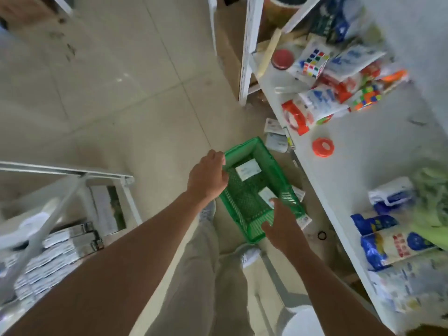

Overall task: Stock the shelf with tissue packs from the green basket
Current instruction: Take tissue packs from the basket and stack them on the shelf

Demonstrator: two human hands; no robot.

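A green plastic basket [282, 180] is held above the floor, beside the white shelf [358, 151] on the right. My left hand [206, 177] grips the basket's left rim. Two white tissue packs lie inside: one [247, 169] near the far end, another [266, 194] near the front. My right hand [281, 226] reaches into the basket's near end, fingers spread, fingertips at the nearer pack. Whether they have hold of it cannot be told.
The shelf carries puzzle cubes [314, 61], an orange tape roll [323, 147], bagged goods and blue packs [378, 241]. More small white packs [275, 135] sit on a lower level under the shelf edge. A white rack [72, 175] with stacked boxes stands at the left. Tiled floor lies ahead.
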